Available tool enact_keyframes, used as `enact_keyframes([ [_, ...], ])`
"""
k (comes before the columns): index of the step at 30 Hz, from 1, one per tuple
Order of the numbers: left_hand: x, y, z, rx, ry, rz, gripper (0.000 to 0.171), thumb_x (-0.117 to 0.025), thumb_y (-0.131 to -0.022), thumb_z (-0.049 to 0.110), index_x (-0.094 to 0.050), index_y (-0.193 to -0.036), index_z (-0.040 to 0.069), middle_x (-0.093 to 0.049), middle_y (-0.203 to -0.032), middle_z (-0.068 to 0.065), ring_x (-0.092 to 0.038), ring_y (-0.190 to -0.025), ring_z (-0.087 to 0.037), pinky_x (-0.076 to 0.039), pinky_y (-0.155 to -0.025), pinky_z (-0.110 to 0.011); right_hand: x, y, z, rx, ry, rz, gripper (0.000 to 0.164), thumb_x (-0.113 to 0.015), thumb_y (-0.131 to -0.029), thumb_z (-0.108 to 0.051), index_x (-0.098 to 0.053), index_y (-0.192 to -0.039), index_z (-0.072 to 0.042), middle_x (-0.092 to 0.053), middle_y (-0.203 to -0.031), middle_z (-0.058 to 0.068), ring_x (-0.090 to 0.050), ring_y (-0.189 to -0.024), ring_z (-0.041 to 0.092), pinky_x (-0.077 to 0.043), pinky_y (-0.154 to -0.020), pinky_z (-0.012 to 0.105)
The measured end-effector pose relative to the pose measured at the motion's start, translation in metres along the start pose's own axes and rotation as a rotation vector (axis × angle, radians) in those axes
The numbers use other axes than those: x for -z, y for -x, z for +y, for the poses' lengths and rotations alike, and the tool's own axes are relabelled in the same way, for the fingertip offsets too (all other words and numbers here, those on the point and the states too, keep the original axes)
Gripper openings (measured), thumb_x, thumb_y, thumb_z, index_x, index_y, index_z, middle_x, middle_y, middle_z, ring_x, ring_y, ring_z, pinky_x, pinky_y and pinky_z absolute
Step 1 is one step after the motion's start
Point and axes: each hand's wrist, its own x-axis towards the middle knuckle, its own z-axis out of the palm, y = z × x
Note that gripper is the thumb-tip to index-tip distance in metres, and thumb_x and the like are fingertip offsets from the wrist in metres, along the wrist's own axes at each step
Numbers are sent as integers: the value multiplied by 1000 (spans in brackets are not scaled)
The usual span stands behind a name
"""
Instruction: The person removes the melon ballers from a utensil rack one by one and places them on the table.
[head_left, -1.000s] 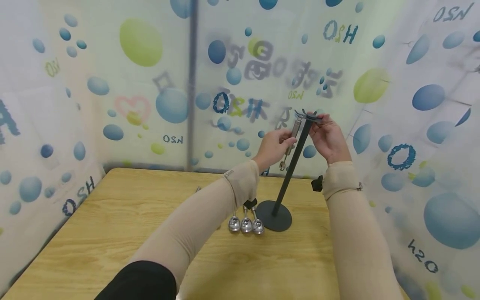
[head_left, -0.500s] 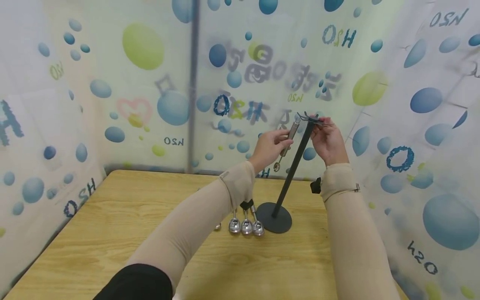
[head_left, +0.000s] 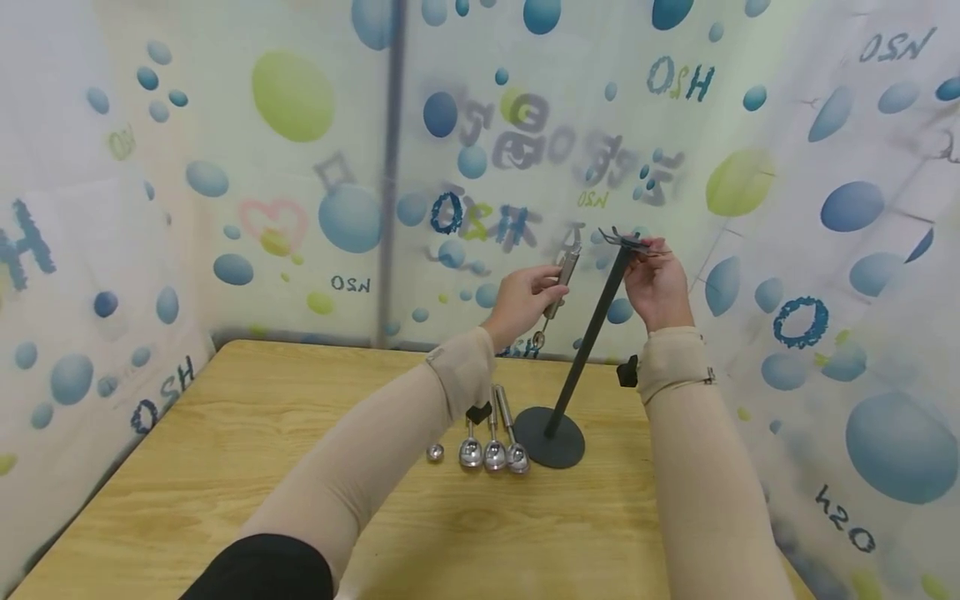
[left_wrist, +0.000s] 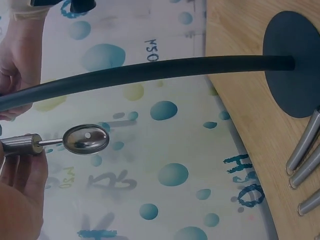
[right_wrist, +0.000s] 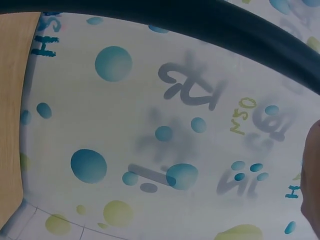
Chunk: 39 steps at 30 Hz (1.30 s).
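Observation:
My left hand (head_left: 519, 305) pinches the steel handle of a melon baller (head_left: 564, 277), held up to the left of a dark metal stand (head_left: 590, 340). The baller hangs tilted, its bowl (left_wrist: 86, 139) downward and its hanging loop at the top; a small hole shows in the bowl in the left wrist view. A gap separates the baller from the stand's splayed hooks (head_left: 621, 239). My right hand (head_left: 660, 287) grips the top of the stand by the hooks, some fingers hidden behind it. The round base (head_left: 551, 450) rests on the table.
Several steel scoops (head_left: 493, 454) lie side by side on the wooden table (head_left: 480, 533), just left of the stand's base. A small round-ended scoop (head_left: 435, 452) lies further left, partly behind my left sleeve. Printed curtains (head_left: 465, 100) enclose the table's back and sides.
My left hand has drawn the melon baller leftward and slightly down, away from the stand's hooks. My right hand keeps its grip on the stand's top.

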Motion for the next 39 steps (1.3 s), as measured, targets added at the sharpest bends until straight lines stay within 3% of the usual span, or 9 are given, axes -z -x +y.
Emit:
enact_keyframes([
  [5, 9, 3, -5, 6, -13, -4, 39, -65, -101, 18, -62, -139, 8, -73, -118, -13, -72, -100, -23, -59, -81, -30, -3, 0, 1, 0, -42, 51, 23, -56, -100, -2, -52, -78, 1, -59, -79, 16, -63, -73, 29, -52, -66, 35],
  [9, 16, 7, -7, 11, -19, 0, 38, -64, -102, 19, -62, -138, 8, -73, -116, -12, -72, -98, -22, -59, -79, -30, -6, 1, 2, -33, -96, 88, 25, -54, -102, -4, -49, -78, 0, -58, -76, 18, -61, -70, 32, -52, -71, 41],
  [16, 28, 12, -14, 19, -28, 7, 39, -63, -102, 19, -60, -140, 7, -73, -117, -11, -72, -97, -17, -59, -81, -29, -8, 3, 1, -69, -104, 110, 34, -52, -102, -21, -48, -77, 1, -57, -79, 18, -61, -70, 33, -51, -74, 44],
  [25, 57, 21, -29, 56, -70, 71, 35, -65, -101, 19, -65, -135, 8, -75, -110, -7, -73, -93, -16, -59, -83, -35, -5, 5, 0, -133, -146, 115, 40, -51, -102, -26, -51, -75, 2, -62, -92, 21, -63, -73, 36, -51, -74, 47],
  [33, 77, 33, -38, 106, -86, 128, 36, -69, -99, 18, -66, -134, 8, -75, -112, -8, -71, -98, -19, -61, -79, -33, -9, 5, 4, -138, -108, 116, 38, -53, -102, -25, -53, -76, 2, -64, -95, 20, -64, -74, 35, -50, -76, 45],
  [39, 91, 40, -44, 106, -88, 145, 34, -70, -98, 18, -67, -132, 10, -75, -112, -11, -72, -97, -21, -61, -78, -37, -13, 6, 5, -149, -112, 97, 40, -51, -103, -25, -53, -74, 2, -64, -93, 21, -64, -73, 36, -51, -75, 46],
])
